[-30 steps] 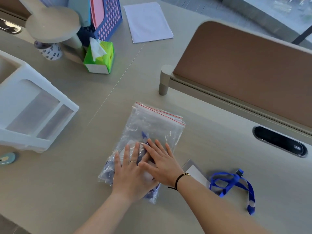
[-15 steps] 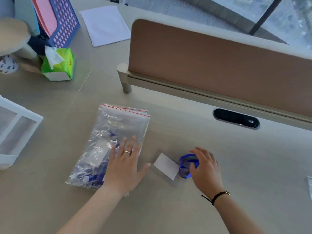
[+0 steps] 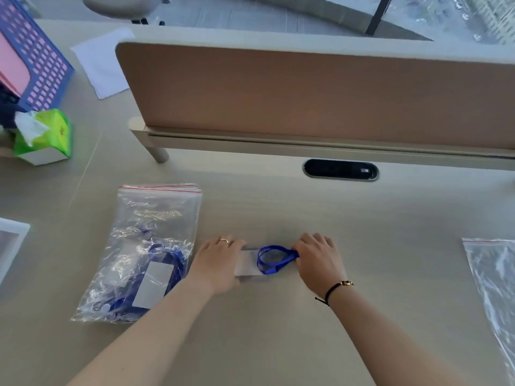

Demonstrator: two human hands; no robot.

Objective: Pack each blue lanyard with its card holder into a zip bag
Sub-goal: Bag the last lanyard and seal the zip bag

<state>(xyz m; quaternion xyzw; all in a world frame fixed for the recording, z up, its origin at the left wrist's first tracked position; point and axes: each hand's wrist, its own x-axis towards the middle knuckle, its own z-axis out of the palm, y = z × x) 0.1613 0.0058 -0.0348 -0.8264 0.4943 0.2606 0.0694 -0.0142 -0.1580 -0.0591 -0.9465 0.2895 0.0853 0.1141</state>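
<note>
- Pale beige wood-grain tabletop [image 3: 362, 274]: carries every item listed; both forearms reach across it from the near edge.
- Tan fabric divider panel on a cream frame [image 3: 306, 90]: stands upright across the tabletop, well beyond both sets of fingers. A black oval cable port [image 3: 340, 169] sits in the surface below it, beyond the right hand.
- Blue perforated plastic basket holding pink sheets [image 3: 41, 59]: far left and well beyond the left hand, with a flat white paper sheet [image 3: 103, 62] beside it.
- Clear zip bags with red seal lines, filled and stacked [image 3: 156, 235]: just left of the left hand; blue lanyards and white card holders show through the plastic.
- Empty clear zip bag with a red seal line [image 3: 493, 274]: well apart, to the right of the right hand, cut by the frame edge.
- Green tissue pack with a white tissue protruding [image 3: 44, 137]: far left, beyond the filled bags.
- Left hand [image 3: 220, 263]: palm down, wearing a ring, fingers curled over the left end of the clear card holder with its white card [image 3: 248, 264]; it holds that end on the tabletop.
- Right hand [image 3: 317, 260]: black cord bracelet at the wrist, fingers closed on the loose blue lanyard [image 3: 274, 259].
- The blue lanyard lies looped between the two hands, over the card holder's right portion, outside any bag.
</note>
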